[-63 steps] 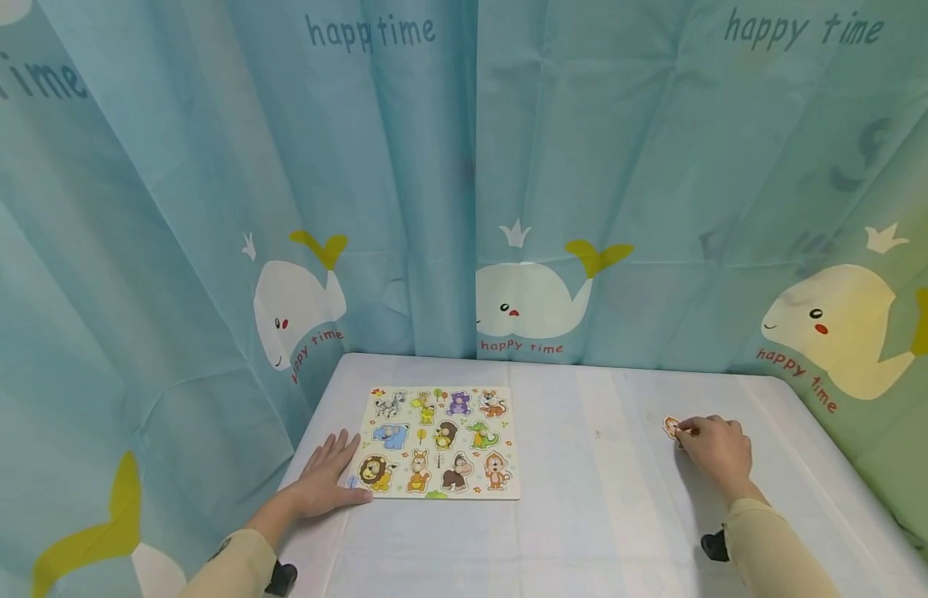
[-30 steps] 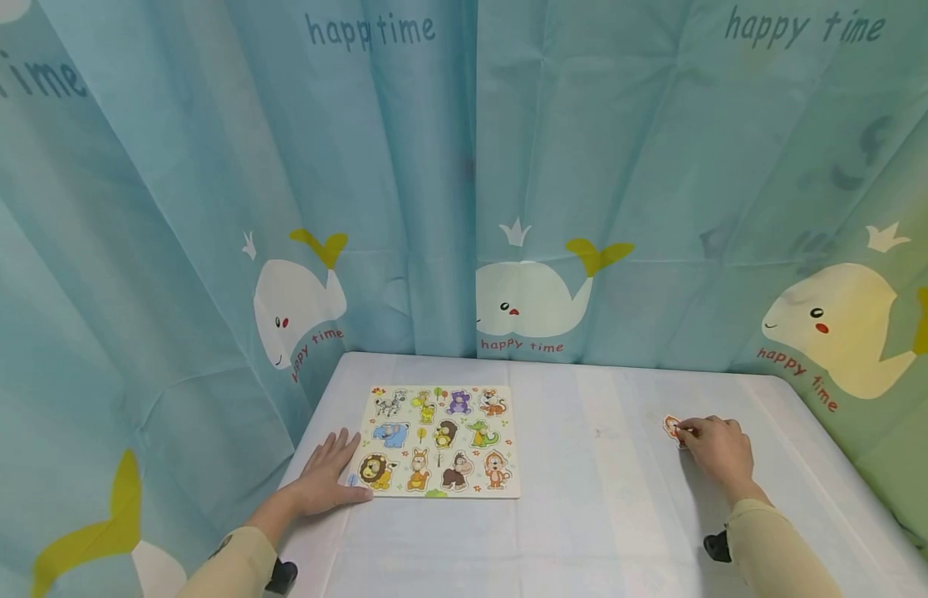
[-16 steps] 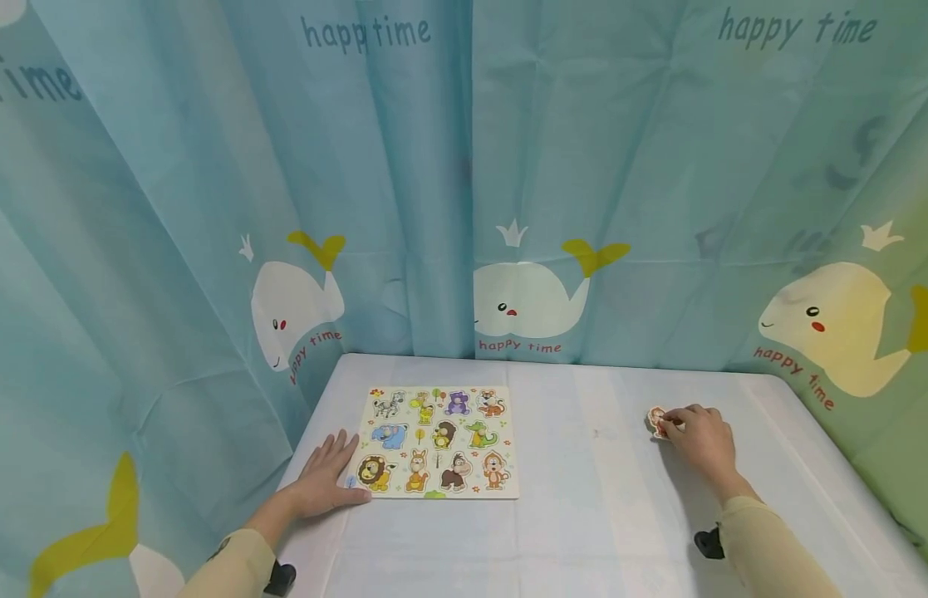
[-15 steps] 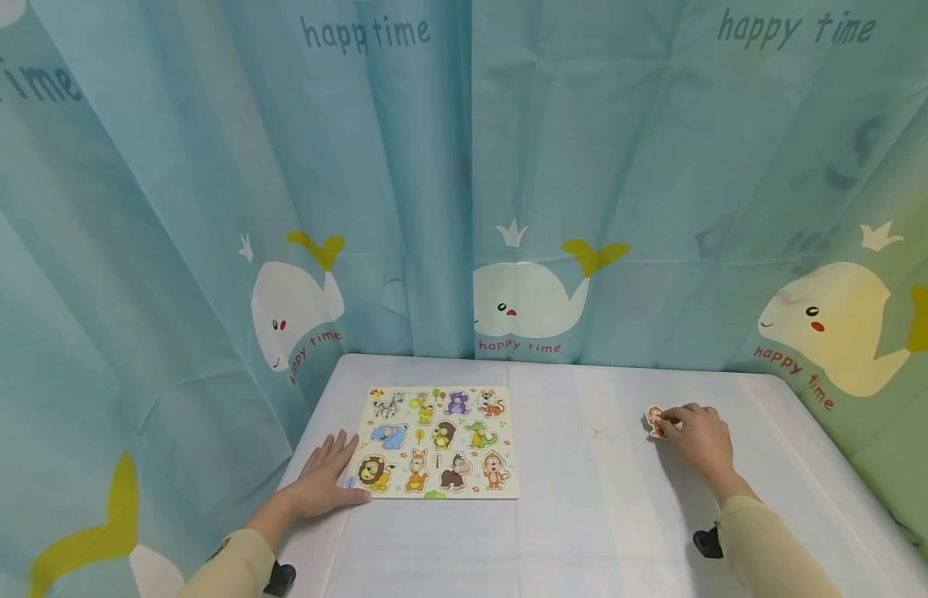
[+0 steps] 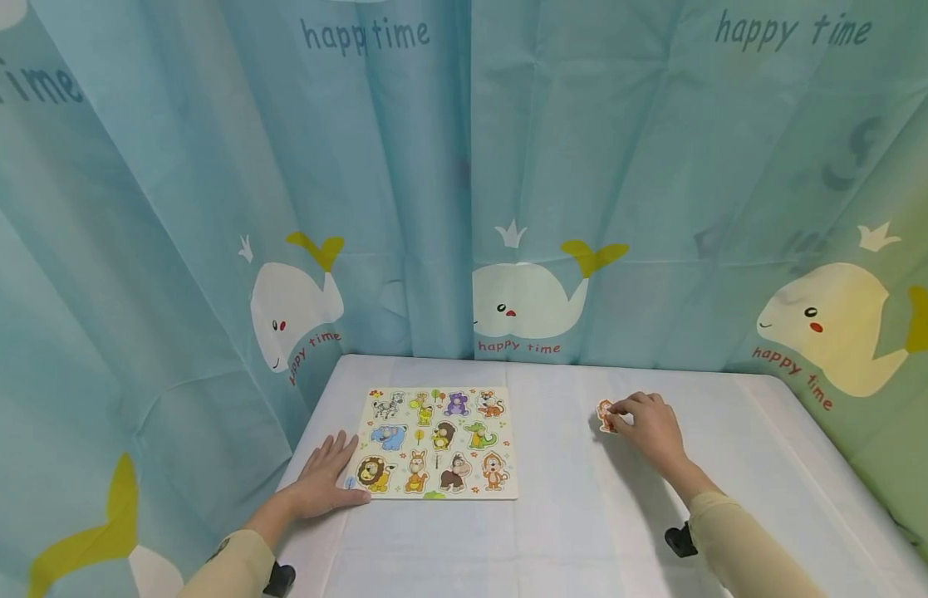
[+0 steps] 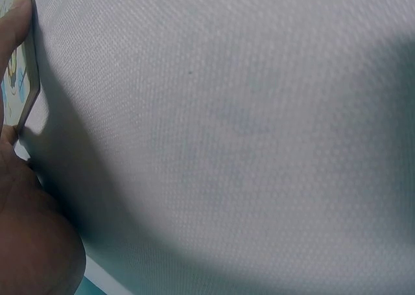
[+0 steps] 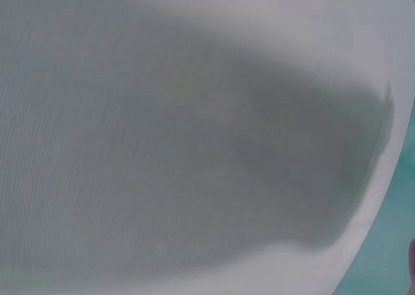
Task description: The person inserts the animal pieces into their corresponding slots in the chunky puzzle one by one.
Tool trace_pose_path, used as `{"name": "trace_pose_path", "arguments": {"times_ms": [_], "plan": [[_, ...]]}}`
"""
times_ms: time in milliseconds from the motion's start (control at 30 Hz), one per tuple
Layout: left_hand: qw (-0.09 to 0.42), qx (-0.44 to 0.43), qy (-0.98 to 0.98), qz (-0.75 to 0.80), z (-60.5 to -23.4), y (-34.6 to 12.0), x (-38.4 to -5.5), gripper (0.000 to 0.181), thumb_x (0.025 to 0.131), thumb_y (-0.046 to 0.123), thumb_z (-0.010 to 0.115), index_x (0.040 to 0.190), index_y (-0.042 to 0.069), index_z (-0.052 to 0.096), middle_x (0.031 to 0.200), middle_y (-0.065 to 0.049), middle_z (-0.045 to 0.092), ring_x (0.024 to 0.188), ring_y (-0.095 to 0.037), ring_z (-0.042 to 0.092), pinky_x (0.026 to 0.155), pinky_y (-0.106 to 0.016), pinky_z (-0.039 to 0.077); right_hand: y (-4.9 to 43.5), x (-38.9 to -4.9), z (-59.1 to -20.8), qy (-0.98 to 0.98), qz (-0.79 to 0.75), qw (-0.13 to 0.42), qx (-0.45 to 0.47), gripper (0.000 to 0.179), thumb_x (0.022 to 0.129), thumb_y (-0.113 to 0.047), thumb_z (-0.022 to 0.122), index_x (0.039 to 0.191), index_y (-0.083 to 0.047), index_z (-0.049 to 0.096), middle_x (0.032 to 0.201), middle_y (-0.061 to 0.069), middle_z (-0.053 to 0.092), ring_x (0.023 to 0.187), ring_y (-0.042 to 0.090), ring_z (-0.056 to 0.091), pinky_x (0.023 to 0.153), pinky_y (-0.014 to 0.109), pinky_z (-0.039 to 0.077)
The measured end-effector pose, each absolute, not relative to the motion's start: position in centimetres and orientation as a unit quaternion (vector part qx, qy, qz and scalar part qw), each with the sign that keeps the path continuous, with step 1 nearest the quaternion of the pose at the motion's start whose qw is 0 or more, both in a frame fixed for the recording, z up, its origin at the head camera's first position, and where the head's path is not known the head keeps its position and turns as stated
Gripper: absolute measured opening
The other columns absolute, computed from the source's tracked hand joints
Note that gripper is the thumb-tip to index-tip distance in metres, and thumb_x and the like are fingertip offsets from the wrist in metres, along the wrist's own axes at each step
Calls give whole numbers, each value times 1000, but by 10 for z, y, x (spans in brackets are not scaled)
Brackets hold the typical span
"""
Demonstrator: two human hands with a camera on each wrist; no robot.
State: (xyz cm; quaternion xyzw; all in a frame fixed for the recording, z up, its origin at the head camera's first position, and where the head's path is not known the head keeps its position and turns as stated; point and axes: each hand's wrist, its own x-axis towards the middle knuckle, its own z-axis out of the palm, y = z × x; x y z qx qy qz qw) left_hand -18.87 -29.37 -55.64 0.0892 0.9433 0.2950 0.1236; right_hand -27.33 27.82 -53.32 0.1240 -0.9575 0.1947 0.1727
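My right hand (image 5: 653, 428) pinches a small flat puzzle piece (image 5: 604, 415), orange-brown with a white border and shaped like a monkey. It is above the table, right of the animal puzzle board (image 5: 504, 446). The cream board carries rows of colourful animals, among them a lion, an elephant and a crocodile. A monkey figure (image 5: 495, 471) shows at its front right corner. My left hand (image 5: 323, 482) rests with fingers spread along the board's left edge, the thumb at the front left corner. In the left wrist view, part of that hand (image 6: 35, 243) lies beside the board's edge.
A white cloth-covered table (image 5: 568, 515) extends around the board. Behind and at the sides hangs a blue-green curtain (image 5: 426, 166) printed with whales. Black wrist cameras (image 5: 680, 541) sit below both sleeves. The right wrist view holds mostly the hand's shadow on the cloth.
My right hand has lifted the monkey piece from the right part of the table and carried it left towards the board. The left hand and the board have stayed in place.
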Motion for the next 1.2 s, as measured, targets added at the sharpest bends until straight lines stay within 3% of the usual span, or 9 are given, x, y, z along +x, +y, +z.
{"name": "trace_pose_path", "arguments": {"times_ms": [433,1200], "plan": [[125,88,941,302,-554,-293,-188,116,82,58,78,161,-2,19,167,-30,4,153,-48,-7,123,-61,-5,212,-267,-531,-944,204,173,191,7,86,-23,84,88,-19,80,91,-4,66,92,25,56,73,43,45],[122,88,940,306,-559,-296,-190,119,81,64,76,162,0,17,167,-29,2,153,-47,-8,123,-60,-7,143,-249,-530,-934,196,151,259,7,83,-27,86,83,-25,80,87,-11,63,87,13,52,74,35,44]]}}
